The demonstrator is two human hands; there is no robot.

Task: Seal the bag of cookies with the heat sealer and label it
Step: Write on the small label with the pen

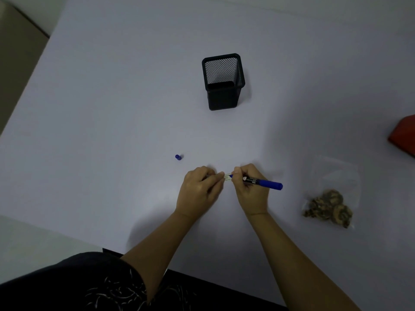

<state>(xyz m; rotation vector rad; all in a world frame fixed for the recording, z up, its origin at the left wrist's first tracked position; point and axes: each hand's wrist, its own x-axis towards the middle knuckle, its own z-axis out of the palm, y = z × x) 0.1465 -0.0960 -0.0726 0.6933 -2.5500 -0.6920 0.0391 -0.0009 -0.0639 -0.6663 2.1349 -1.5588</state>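
Note:
My right hand (250, 187) grips a blue marker (267, 182), its tip pointing left onto a small white label (227, 176). My left hand (199, 187) pinches that label flat against the white table (112, 108). The marker's blue cap (178, 157) lies loose on the table, up and to the left of my left hand. A clear plastic bag of brown cookies (330, 205) lies flat to the right of my hands, untouched. A red object (404, 135), cut off by the right edge, sits behind the bag; I cannot tell what it is.
A black mesh pen holder (222, 83) stands upright behind my hands, nothing visible inside it. The table's left edge runs diagonally at the far left, and its near edge lies just in front of my dark clothing.

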